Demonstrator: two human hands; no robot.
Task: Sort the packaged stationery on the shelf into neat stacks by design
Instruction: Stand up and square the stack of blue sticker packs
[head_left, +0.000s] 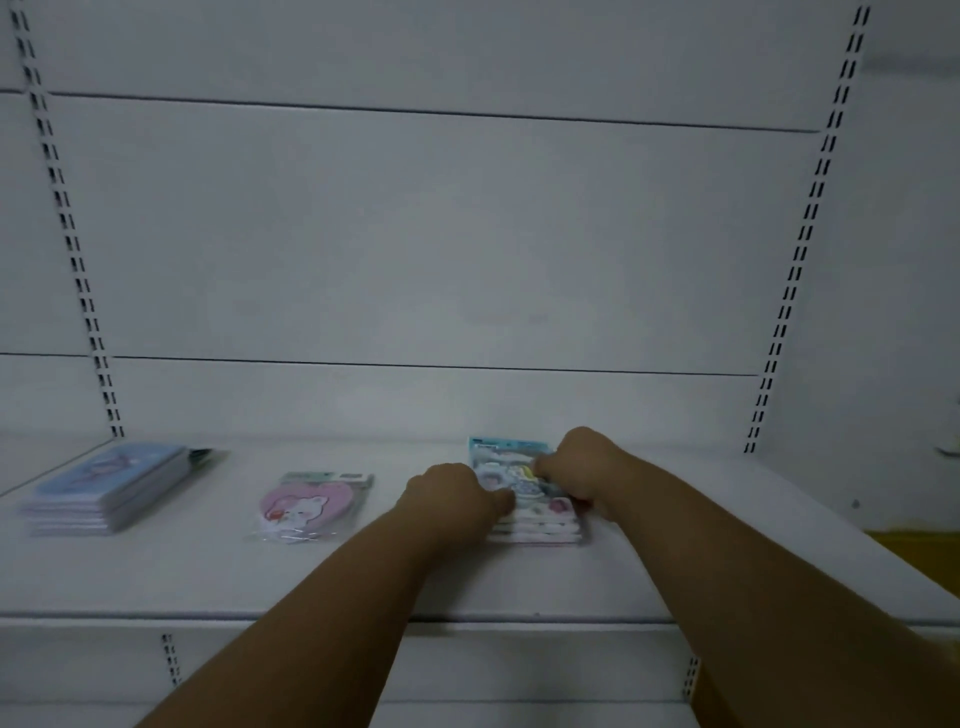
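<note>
Where slotted uprights (78, 260) rise, white shelf (363, 571) meets wall panels (415, 234).

No lettering can be read anywhere on the shelf (467, 577). The printed header strips on the heart-shaped pack (306, 506) near its middle and on the pastel stack (530, 499) further right are too blurred to make out.

Head view, close above shelf (156, 582)
</note>
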